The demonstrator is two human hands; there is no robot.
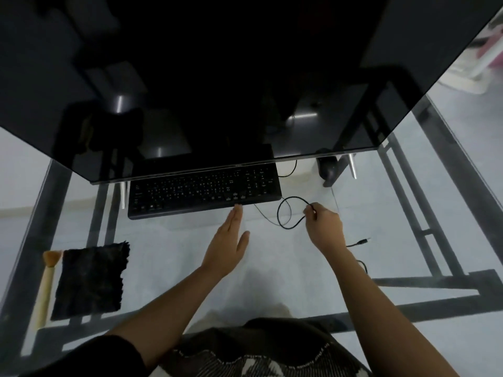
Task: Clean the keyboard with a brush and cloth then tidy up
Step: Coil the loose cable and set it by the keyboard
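A black keyboard (204, 191) lies on the glass desk, its far edge tucked under the monitor. My left hand (228, 240) is flat with fingers together, its fingertips touching the keyboard's front edge. My right hand (324, 227) pinches a looped black cable (285, 213) to the right of the keyboard. The cable's plug end (363, 241) lies behind my right wrist. A dark cloth (91, 278) lies at the left of the desk. A brush (47, 284) with a pale handle and tan bristles rests along the cloth's left side.
A large dark monitor (217, 77) overhangs the desk's far half. A black mouse (328, 167) sits at the right beneath the monitor's edge. The glass desk (177, 268) shows its dark metal frame and the pale floor below.
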